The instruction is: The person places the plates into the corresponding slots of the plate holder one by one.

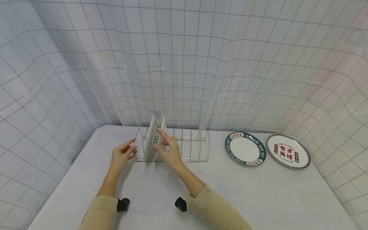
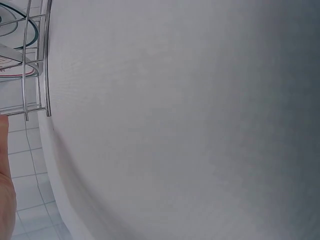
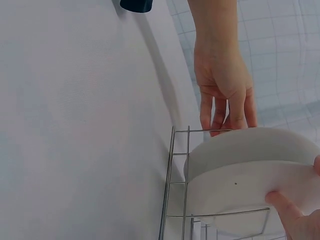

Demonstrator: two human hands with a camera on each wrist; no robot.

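Note:
Two white plates stand on edge in a wire dish rack [image 1: 189, 159], towards its left end. My right hand [image 1: 170, 153] pinches the right-hand plate [image 3: 225, 192], its thumb against the face and a finger at the upper rim. Just left of that one leans the other plate [image 1: 150, 137], apart from my fingers in the head view. At the rack's left end my left hand [image 1: 122, 156] holds the end wire between thumb and fingers. Only a sliver of the left hand [image 2: 6, 195] shows in the left wrist view, by the rack's corner.
Flat on the white table [image 1: 258, 198], right of the rack, lie a green-rimmed plate [image 1: 245, 149] and a dark-rimmed plate with red characters [image 1: 288, 151]. A checked white curtain [image 1: 184, 64] hangs close behind the rack and along both sides.

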